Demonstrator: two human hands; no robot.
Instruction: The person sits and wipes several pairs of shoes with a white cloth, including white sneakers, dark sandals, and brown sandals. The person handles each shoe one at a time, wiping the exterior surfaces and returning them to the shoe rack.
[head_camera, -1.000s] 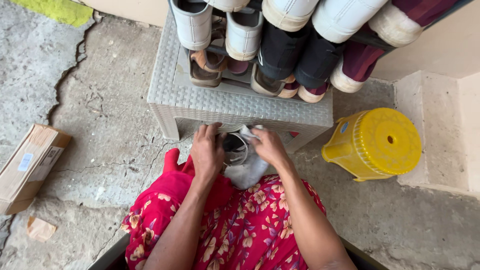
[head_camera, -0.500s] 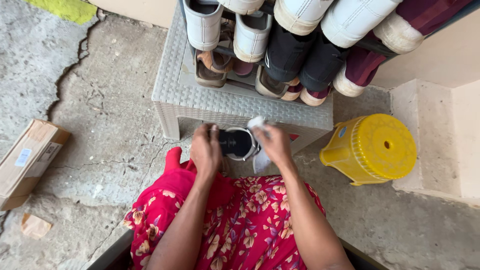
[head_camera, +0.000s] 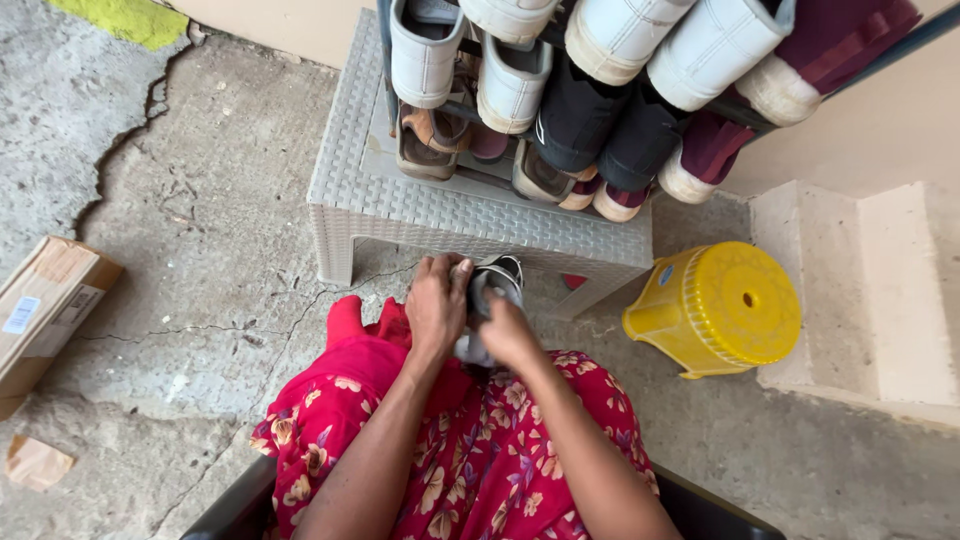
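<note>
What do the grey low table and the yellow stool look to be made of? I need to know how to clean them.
The grey low table looks like moulded plastic with a matt, woven-wicker pattern; the weave is too even to be real cane. The yellow stool seems to be smooth, slightly glossy plastic, with moulded ribs around its rim and a hole in the seat.

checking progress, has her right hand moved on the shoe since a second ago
Yes. The right hand has dropped lower along the shoe, away from the grey woven table edge.

Both hands, left hand (head_camera: 436, 301) and right hand (head_camera: 506, 335), grip a dark shoe (head_camera: 492, 278).
</note>
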